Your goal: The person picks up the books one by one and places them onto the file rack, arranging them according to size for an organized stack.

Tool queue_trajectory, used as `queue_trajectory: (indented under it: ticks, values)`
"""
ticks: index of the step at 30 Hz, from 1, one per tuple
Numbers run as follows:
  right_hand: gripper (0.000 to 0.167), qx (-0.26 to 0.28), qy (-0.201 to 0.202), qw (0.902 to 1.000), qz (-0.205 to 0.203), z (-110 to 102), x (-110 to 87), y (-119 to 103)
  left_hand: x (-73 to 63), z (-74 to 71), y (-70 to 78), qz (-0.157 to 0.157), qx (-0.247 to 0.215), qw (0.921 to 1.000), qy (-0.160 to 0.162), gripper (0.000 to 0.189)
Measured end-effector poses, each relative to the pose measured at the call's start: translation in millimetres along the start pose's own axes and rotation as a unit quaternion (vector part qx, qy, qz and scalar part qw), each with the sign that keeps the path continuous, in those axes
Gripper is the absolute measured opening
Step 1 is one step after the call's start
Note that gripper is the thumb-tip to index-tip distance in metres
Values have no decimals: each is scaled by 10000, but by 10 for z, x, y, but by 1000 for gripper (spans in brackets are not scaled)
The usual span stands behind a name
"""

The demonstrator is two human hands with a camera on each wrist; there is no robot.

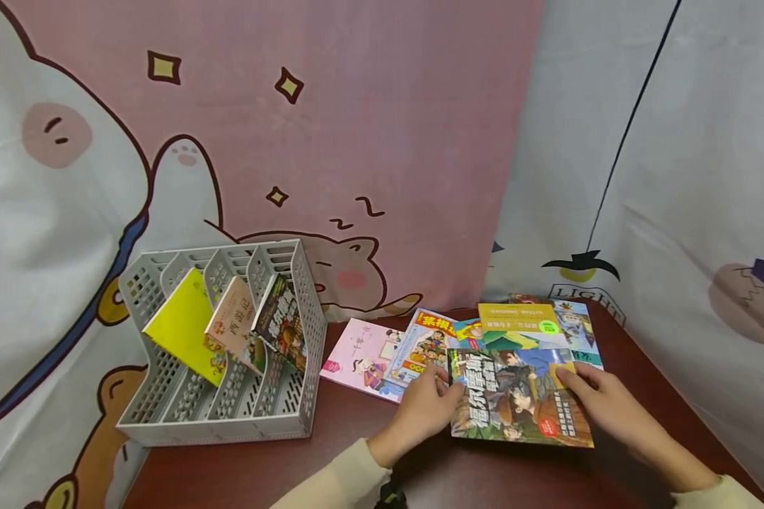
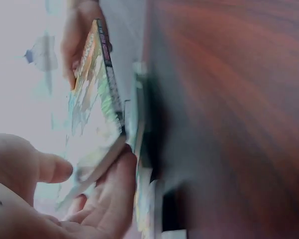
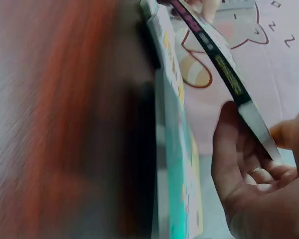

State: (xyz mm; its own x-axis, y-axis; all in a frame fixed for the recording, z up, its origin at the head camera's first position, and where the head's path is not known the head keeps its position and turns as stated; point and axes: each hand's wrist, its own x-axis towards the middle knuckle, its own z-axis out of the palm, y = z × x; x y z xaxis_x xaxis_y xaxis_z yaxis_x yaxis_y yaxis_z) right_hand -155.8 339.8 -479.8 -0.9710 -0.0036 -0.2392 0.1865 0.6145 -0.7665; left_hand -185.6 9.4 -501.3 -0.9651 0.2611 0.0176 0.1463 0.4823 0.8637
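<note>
Both hands hold a dark illustrated book (image 1: 516, 399) by its two short ends, cover up. At its left end my left hand (image 1: 428, 404) pinches the edge, thumb on the cover and fingers underneath, as the left wrist view shows. The right hand (image 1: 611, 406) grips the opposite end the same way, its fingers (image 3: 226, 149) under the book. The dark spine (image 3: 224, 69) shows in the right wrist view. The book is held raised above other books, overlapping a yellow-and-green book (image 1: 518, 322) in the head view.
A grey perforated file rack (image 1: 216, 428) stands on the left, holding a yellow book (image 1: 187, 325), a pale pink book (image 1: 234, 318) and a dark book (image 1: 283, 318) in separate slots. A pink book (image 1: 356, 357) and a comic-style book (image 1: 423, 346) lie on the dark red table (image 1: 331, 470).
</note>
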Motion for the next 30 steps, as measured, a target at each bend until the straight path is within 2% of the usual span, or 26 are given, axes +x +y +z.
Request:
queue_trajectory:
  ticks: [4, 9, 12, 14, 17, 19, 21, 23, 26, 28, 30]
  values:
    - [87, 468, 72, 9987, -170, 86, 77, -203, 79, -127, 15, -75, -649, 9971, 389, 28]
    - [72, 1323, 90, 9901, -462, 273, 184, -450, 128, -347, 45, -172, -1435, 9850, 942, 24]
    - [73, 1802, -101, 9822, -524, 395, 280, -605, 136, -507, 40, -269, -1835, 9777, 986, 25]
    - [79, 2163, -306, 9746, -498, 482, 335, -717, 142, -599, 19, -302, -1811, 9778, 1008, 29]
    - [83, 2460, -556, 9661, -556, 617, 420, -886, 142, -705, -38, -287, -1520, 9822, 1068, 41]
    - [83, 2524, -672, 9631, -652, 708, 476, -988, 141, -760, -100, -322, -1327, 9835, 1190, 52]
    - [83, 2449, -704, 9641, -740, 797, 533, -1069, 134, -810, -164, -320, -1351, 9817, 1301, 58]
    - [77, 2505, -755, 9622, -758, 874, 589, -1127, 134, -848, -240, -307, -1435, 9790, 1412, 57]
    - [70, 2586, -823, 9599, -709, 956, 653, -1167, 134, -905, -328, -262, -1465, 9778, 1473, 47]
    - [66, 2729, -923, 9553, -659, 982, 691, -1178, 128, -943, -365, -285, -1410, 9774, 1552, 50]
    - [69, 2749, -996, 9542, -635, 986, 718, -1190, 130, -994, -375, -259, -1356, 9771, 1620, 54]
